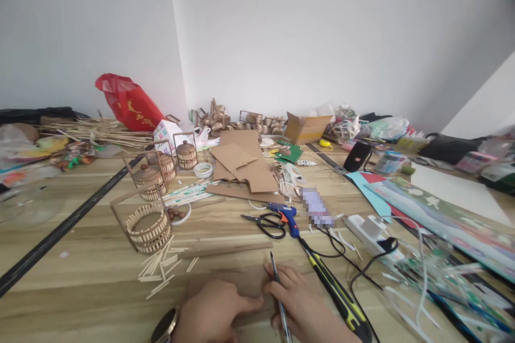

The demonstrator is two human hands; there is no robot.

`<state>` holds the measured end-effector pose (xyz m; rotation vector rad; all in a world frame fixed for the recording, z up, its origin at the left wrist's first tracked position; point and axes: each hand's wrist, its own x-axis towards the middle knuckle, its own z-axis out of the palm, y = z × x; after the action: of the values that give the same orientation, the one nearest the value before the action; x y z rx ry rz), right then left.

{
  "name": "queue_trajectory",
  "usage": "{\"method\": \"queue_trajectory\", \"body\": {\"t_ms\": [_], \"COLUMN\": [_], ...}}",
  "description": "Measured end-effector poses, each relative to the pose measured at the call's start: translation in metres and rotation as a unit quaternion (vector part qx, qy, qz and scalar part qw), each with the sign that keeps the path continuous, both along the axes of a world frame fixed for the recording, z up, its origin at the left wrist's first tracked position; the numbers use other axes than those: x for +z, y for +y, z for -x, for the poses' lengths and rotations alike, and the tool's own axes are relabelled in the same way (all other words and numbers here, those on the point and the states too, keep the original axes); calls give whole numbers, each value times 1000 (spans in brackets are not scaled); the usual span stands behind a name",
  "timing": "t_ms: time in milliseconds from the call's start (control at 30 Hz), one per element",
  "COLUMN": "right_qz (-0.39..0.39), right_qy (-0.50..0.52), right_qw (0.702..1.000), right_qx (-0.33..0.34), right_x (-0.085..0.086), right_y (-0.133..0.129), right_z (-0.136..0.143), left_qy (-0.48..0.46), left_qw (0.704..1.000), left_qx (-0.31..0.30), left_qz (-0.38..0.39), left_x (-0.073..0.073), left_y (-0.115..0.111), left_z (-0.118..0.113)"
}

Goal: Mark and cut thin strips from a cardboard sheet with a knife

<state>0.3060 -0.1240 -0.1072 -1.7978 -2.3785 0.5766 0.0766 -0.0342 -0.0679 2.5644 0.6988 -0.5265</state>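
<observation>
At the bottom centre, my left hand [215, 308] presses on a piece of brown cardboard [245, 273], its index finger stretched out to the right and the other fingers folded or hidden. My right hand [300, 303] lies beside it on the cardboard, its fingers around a pen [277, 292] that points up and away. The two hands are close together. Beyond them are black-handled scissors [273, 225] and a blue glue gun [290, 218]. A yellow and black cutter [336, 289] lies to the right of my right hand.
Small wooden baskets [148, 229] stand at the left, with short sticks [161, 268] scattered in front. Cardboard sheets [241, 163] lie at the middle back. A white power strip [372, 238] with cables sits at the right, near a black speaker [357, 156].
</observation>
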Motion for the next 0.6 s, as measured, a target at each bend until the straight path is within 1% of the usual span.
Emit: {"method": "queue_trajectory", "body": {"t_ms": [100, 167, 300, 400, 600], "right_qz": [-9, -12, -9, -10, 0], "right_qy": [-13, -15, -7, -3, 6], "right_qw": [1000, 1000, 1000, 1000, 1000], "right_qx": [7, 9, 8, 5, -7], "right_x": [-5, -7, -7, -2, 15], "right_y": [1, 1, 2, 3, 5], "right_z": [-2, -3, -3, -2, 4], "left_qy": [21, 13, -13, -14, -8], "left_qw": [1000, 1000, 1000, 1000, 999], "left_qx": [-2, 1, 8, 10, 0], "left_qz": [-1, -3, -2, -15, -40], "left_x": [5, 7, 5, 2, 3], "left_y": [-1, -1, -1, 0, 2], "left_z": [-2, -2, 0, 1, 0]}}
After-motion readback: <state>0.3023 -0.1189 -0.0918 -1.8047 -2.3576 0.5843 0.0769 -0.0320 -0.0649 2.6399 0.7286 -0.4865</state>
